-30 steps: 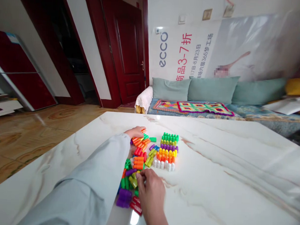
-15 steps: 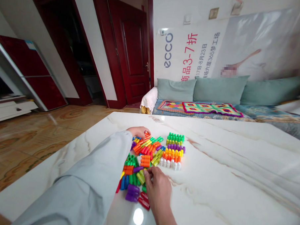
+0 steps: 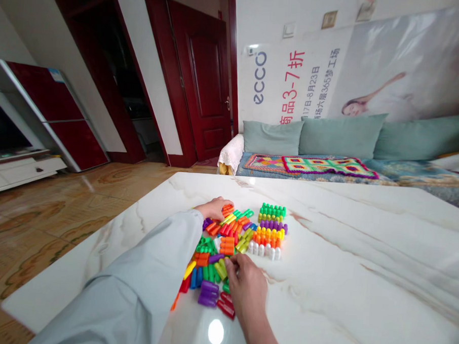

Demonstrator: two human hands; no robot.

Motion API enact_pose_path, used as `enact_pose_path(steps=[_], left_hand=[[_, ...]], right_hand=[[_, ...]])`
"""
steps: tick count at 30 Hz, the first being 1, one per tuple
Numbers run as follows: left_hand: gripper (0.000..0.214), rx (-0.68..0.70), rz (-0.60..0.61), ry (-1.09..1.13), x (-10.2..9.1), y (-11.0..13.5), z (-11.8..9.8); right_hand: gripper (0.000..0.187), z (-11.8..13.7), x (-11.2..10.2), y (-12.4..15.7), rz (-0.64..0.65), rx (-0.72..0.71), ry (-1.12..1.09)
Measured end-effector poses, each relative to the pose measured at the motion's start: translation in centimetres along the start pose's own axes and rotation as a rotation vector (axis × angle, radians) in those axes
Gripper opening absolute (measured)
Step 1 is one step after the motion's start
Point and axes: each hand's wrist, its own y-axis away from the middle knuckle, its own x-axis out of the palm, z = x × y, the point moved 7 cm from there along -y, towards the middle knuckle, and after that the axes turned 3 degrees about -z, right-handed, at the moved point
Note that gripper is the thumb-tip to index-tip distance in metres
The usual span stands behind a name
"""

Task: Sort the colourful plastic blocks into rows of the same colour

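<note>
Loose coloured pieces (image 3: pixel 215 258): one crowded pile. Left hand (image 3: pixel 214 208): pile's twelve o'clock, fingers curled at orange pieces (image 3: pixel 227 210); grip could not be told. Right hand (image 3: pixel 249 280): four o'clock, fingertips by olive pieces (image 3: pixel 220 269); grip likewise hidden. Standing rows (image 3: pixel 268 234): two o'clock. Risk, as judged: a brushing sleeve (image 3: pixel 133 277) could have scattered edge pieces; a careless right-hand swing, toppled the rows. Surface: glossy, veined white table (image 3: pixel 344 238). Room, from the wearer: door (image 3: pixel 203 84), twelve; sofa (image 3: pixel 393 166), one; refrigerator (image 3: pixel 79 140), ten.
</note>
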Motion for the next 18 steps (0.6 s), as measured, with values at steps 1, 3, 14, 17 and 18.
enact_pose_path(steps=[1, 3, 14, 17, 18], left_hand=[[0.077, 0.0, -0.021, 0.012, -0.1, 0.2, 0.1], [0.075, 0.0, -0.065, 0.037, -0.5, 0.6, 0.1], [0.051, 0.009, -0.191, 0.285, -2.4, 6.2, -2.2], [0.044, 0.028, -0.223, 0.314, -2.6, 10.7, -3.7], [0.041, 0.032, -0.259, 0.314, -2.6, 12.6, -4.3]], right_hand=[[0.021, 0.0, 0.0, 0.0, 0.001, 0.005, 0.004], [0.022, -0.1, 0.1, 0.0, 0.005, 0.013, 0.002], [0.022, -0.6, 0.3, -0.5, -0.001, 0.006, 0.007], [0.022, -0.6, 0.3, -0.4, -0.012, -0.017, -0.007], [0.022, -0.6, 0.2, -0.4, -0.014, -0.02, -0.013]])
